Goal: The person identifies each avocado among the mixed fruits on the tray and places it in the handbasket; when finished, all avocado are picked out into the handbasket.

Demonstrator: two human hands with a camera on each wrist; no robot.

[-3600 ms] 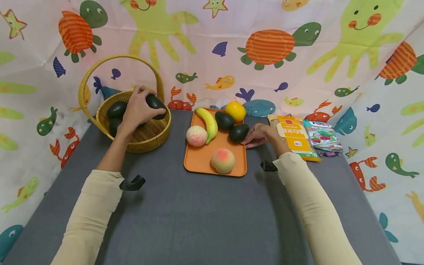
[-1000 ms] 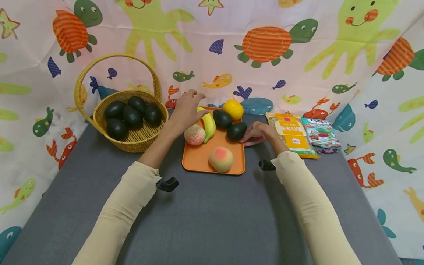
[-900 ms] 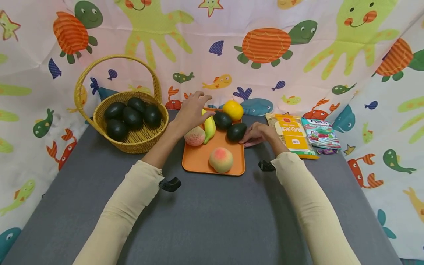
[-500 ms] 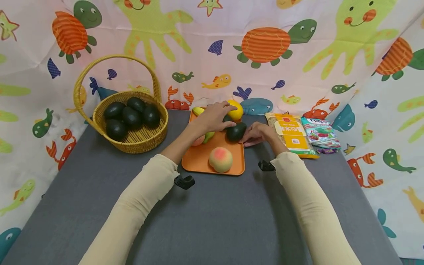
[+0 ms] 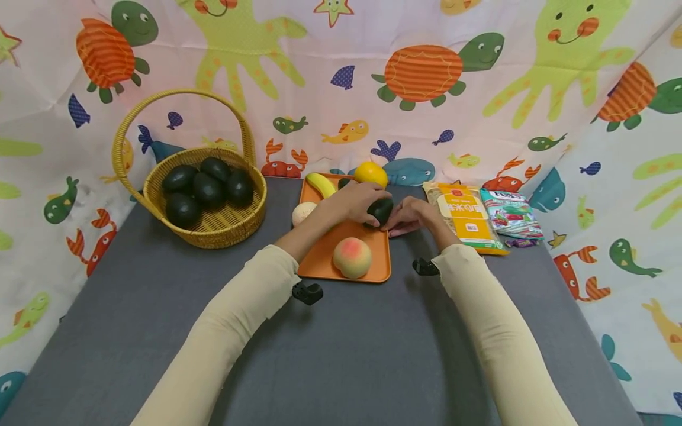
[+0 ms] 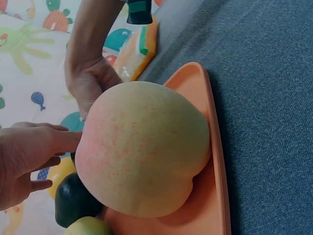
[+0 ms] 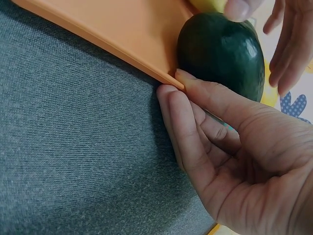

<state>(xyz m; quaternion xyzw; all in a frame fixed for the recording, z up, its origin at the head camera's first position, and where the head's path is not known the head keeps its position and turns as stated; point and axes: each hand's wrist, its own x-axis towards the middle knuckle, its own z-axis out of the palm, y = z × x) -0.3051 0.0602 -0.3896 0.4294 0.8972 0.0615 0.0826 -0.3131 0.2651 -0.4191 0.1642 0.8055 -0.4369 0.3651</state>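
My left hand (image 5: 351, 202) is over the right side of an orange tray (image 5: 322, 257), its thumb and fingers spread around a dark green avocado (image 5: 381, 209). In the right wrist view, the thumb is at this avocado (image 7: 220, 54) while the other fingers stand apart from it. My right hand (image 5: 412, 216) pinches the tray's right edge between thumb and fingers, close beside the avocado. Also on the tray are a peach (image 5: 352, 258), a banana (image 5: 319, 184), a yellow round fruit (image 5: 371, 174), a partly hidden second avocado (image 5: 344, 183) and a pale speckled round fruit (image 5: 302, 213).
A yellow wicker basket (image 5: 226, 235) with a tall handle stands at the back left, holding several avocados (image 5: 208, 189). To the right lie a yellow food packet (image 5: 469, 216), a teal packet (image 5: 511, 213) and a small purple wrapped piece (image 5: 521, 243). A patterned cloth (image 5: 341, 53) hangs behind the grey table.
My left hand let go of an avocado in the basket, then moved right across the tray to the avocado at its right edge. The right hand has kept its place on the tray.
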